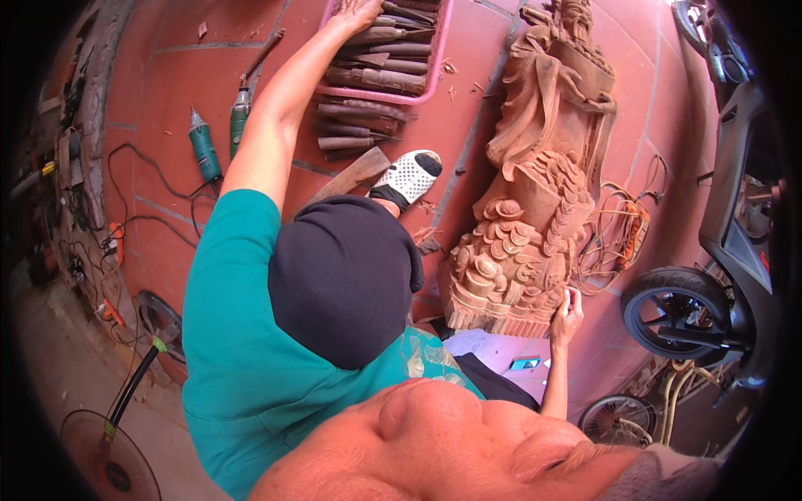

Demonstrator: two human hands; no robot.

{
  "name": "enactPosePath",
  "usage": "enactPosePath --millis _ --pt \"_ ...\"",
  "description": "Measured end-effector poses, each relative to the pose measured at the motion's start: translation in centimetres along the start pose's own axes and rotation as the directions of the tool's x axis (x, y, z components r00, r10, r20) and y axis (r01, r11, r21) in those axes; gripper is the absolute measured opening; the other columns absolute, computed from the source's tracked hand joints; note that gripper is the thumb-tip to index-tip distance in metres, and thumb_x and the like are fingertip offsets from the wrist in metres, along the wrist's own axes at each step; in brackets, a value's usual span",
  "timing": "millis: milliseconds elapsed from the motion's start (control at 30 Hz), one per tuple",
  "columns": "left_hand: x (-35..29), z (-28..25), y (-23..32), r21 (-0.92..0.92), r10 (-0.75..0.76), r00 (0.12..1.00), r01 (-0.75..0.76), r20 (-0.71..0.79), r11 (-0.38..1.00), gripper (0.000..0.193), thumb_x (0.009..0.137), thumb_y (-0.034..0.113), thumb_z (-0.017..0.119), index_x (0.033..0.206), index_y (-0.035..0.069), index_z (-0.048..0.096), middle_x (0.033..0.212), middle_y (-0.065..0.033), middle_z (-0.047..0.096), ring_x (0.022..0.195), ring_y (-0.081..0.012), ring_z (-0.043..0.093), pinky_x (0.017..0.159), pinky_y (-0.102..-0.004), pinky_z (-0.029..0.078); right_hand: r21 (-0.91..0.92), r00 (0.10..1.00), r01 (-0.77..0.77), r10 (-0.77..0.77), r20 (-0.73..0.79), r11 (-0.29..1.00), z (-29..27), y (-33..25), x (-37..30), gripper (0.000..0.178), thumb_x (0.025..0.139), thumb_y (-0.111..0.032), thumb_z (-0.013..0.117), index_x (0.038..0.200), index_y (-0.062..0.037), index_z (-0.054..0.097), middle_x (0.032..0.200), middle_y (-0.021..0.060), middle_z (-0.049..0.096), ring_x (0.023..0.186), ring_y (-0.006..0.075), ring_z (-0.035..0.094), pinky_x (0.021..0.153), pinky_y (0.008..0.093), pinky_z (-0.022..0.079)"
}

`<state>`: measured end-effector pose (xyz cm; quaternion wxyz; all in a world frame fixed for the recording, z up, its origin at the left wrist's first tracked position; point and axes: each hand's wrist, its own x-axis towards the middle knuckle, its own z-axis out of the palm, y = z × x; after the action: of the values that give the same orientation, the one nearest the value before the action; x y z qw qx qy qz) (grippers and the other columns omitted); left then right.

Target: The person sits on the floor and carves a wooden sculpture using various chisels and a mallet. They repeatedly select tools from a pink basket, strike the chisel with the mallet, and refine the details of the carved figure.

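Right grip [568, 314], fingers loosely parted, at the near base of the long reddish-brown carved-wood statue [543, 167] on red tile floor [188, 75], long axis running away; left grip [361, 12], closure untellable, farther off at the pink plastic basket [439, 52].

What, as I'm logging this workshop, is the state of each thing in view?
Carved statue: lying down
Pink basket: filled with hand tools
Left hand: at the basket
Right hand: open, at the statue
Green power tools: lying down
Motorbike: standing
Fan: spinning or not, unclear
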<state>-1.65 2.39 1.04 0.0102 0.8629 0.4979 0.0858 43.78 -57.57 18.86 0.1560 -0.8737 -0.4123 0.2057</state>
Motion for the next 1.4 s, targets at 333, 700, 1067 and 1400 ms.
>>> enactPosePath --millis 333,700,1067,1400 --pt "-2.2 -2.9 -0.5 0.116 0.308 0.944 -0.295 -0.121 0.949 0.023 0.088 0.037 0.063 0.088 0.014 0.065 0.085 -0.0084 0.062 0.083 -0.0269 0.063 0.074 -0.0425 0.043 0.003 1.0 0.003 -0.003 0.007 1.0 0.0 -0.2 0.1 0.019 0.1 -0.019 0.056 0.103 -0.0022 0.064 0.088 0.0141 0.068 0.081 0.0224 0.066 0.075 0.0342 0.051" --pt "-6.1 -4.7 0.0 0.126 0.354 0.921 -0.336 -0.161 0.933 0.026 0.09 0.017 0.063 0.114 0.01 0.059 0.098 -0.008 0.065 0.093 -0.0271 0.065 0.085 -0.0383 0.05 -0.002 0.999 -0.036 0.037 0.033 0.999 -0.2 -0.7 0.0 0.019 0.101 -0.015 0.053 0.105 -0.0005 0.063 0.087 0.0107 0.066 0.081 0.0165 0.061 0.077 0.0315 0.049" --pt "-9.8 -7.7 1.7 0.08 0.335 0.915 -0.325 -0.224 0.942 0.027 0.085 0.019 0.071 0.107 0.009 0.06 0.1 -0.0075 0.064 0.097 -0.0264 0.064 0.091 -0.0383 0.048 -0.009 0.998 -0.039 0.039 0.045 0.999 -0.2 -0.8 0.2 0.018 0.1 -0.015 0.053 0.105 -0.0007 0.063 0.088 0.0118 0.067 0.082 0.0183 0.062 0.078 0.0326 0.05" --pt "-12.7 -8.3 3.7 -0.089 0.245 0.943 -0.27 -0.225 0.959 0.027 0.084 0.018 0.073 0.107 0.009 0.06 0.101 -0.0095 0.065 0.097 -0.0287 0.064 0.087 -0.0393 0.05 -0.026 0.999 -0.032 0.033 0.036 0.999 -0.1 -0.5 0.2 0.019 0.101 -0.016 0.053 0.106 -0.0009 0.063 0.087 0.0118 0.067 0.079 0.0184 0.062 0.075 0.0332 0.05"
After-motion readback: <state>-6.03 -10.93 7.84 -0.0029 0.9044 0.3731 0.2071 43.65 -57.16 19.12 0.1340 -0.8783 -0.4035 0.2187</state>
